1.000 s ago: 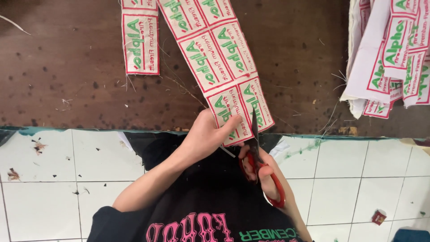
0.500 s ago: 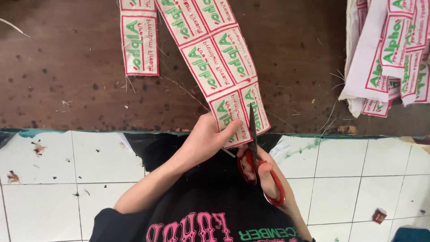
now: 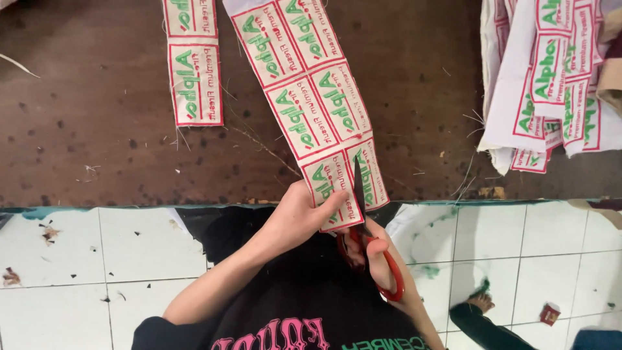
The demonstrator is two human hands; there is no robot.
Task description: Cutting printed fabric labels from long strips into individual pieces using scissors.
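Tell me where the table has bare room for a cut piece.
Bare wood lies left of the short label strip, and between the double label strip and the label pile. The near edge by the scissors is crowded.

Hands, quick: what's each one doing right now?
Left hand: closed, pinching the end of the label strip.
Right hand: closed around the red scissors, blades in the strip.

Even, bright light; sharp focus
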